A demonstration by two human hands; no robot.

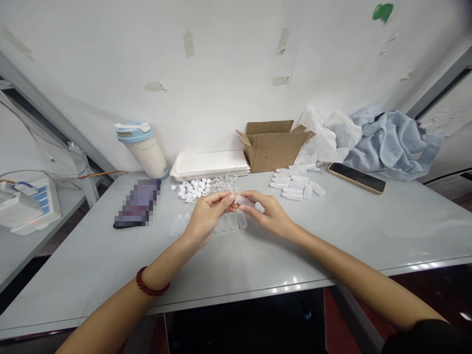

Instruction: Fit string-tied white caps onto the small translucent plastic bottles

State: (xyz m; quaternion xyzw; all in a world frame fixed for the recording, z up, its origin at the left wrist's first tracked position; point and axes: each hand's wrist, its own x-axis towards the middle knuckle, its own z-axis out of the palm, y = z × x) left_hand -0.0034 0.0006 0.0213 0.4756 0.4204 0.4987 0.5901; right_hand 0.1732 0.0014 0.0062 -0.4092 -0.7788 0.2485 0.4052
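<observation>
A small translucent plastic bottle is held between my two hands, lying nearly level above the table. My right hand grips its body between thumb and fingers. At its neck end, my left hand is closed in a pinch; whether a cap sits between those fingertips is hidden. Beneath and beside my hands lie several similar clear bottles in a row, partly covered by my left hand. Just beyond are a heap of small white caps and a pile of thin whitish pieces.
More translucent bottles lie right of centre. Behind stand an open cardboard box, a white stack and a tumbler. A phone, plastic bag and blue cloth are right; a blurred dark item is left.
</observation>
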